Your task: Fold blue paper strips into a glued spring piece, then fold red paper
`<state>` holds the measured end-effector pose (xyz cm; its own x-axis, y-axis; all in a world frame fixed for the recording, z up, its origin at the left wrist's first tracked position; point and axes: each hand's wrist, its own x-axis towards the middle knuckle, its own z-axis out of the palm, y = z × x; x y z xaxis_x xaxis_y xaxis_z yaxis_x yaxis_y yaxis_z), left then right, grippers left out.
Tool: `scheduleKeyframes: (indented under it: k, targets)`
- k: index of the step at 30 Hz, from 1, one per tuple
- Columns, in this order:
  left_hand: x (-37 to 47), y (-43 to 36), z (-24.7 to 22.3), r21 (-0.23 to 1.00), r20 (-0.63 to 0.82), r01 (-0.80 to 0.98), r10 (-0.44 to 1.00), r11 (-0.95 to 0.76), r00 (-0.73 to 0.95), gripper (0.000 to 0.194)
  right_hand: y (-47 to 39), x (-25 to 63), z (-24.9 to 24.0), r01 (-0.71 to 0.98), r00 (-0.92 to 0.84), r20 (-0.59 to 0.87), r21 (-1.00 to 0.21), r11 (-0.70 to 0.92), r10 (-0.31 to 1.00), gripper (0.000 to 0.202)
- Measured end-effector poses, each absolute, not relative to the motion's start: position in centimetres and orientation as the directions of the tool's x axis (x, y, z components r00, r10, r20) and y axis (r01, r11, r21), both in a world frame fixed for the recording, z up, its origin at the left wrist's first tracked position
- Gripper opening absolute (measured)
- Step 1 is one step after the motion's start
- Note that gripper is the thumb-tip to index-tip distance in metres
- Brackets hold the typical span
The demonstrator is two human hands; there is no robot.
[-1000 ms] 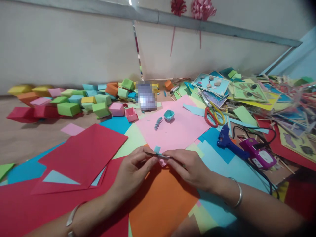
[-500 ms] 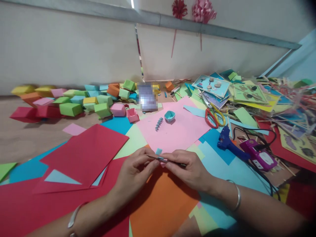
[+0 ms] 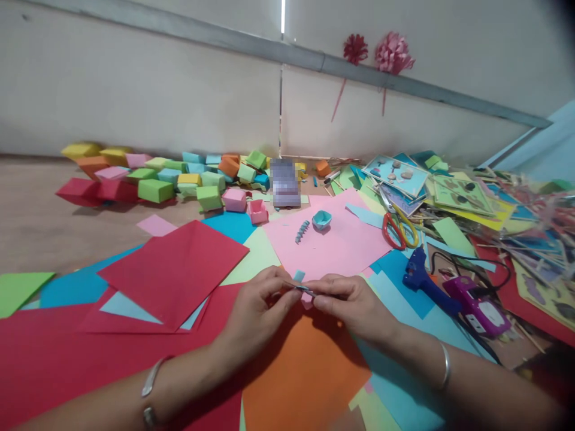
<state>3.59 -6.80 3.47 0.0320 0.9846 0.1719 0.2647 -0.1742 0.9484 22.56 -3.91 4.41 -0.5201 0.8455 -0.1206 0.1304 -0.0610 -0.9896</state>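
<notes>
My left hand point(image 3: 265, 308) and my right hand point(image 3: 359, 308) meet over the orange paper point(image 3: 305, 371), both closed in a fingertip pinch. Between them runs a thin dark stick point(image 3: 303, 288), its ends hidden by my fingers. A light blue paper strip point(image 3: 299, 276) sticks up at its middle, and a small pink paper piece point(image 3: 307, 299) shows just below. Beyond my fingers, a curled grey-blue paper strip point(image 3: 302, 232) and a small open turquoise paper box point(image 3: 321, 220) rest on a pink sheet point(image 3: 350, 239).
Folded paper boxes point(image 3: 155, 190) line the back left. Red-and-yellow-handled scissors point(image 3: 399, 230), a blue glue gun point(image 3: 426, 281) and a purple power socket point(image 3: 478, 305) with a black cable lie right. Red sheets point(image 3: 175, 269) spread left; picture cards point(image 3: 395, 175) pile at the back right.
The view has shifted, so the scene appears farther right. My hands keep their pinch on the stick; the pink piece below it shows more.
</notes>
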Motion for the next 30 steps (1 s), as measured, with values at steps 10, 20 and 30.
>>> scheduleKeyframes:
  k: [10,20,30]
  targets:
    - [3.0,-6.3,2.7,0.99,0.051,0.131,0.999,-0.053,0.019,0.012,-2.9,21.8,3.9,0.211,-0.499,0.09,-0.952,0.221,0.862,0.022]
    - [3.1,-6.2,2.6,0.981,0.115,0.157,0.993,-0.117,0.02,0.018,-2.2,22.9,4.9,0.229,-0.588,-0.073,-0.97,0.079,0.805,0.03]
    - [3.2,-6.2,3.0,0.993,-0.005,0.114,1.0,0.002,0.022,0.018,-3.0,22.8,3.3,0.304,-0.545,0.261,-0.824,0.478,0.797,0.043]
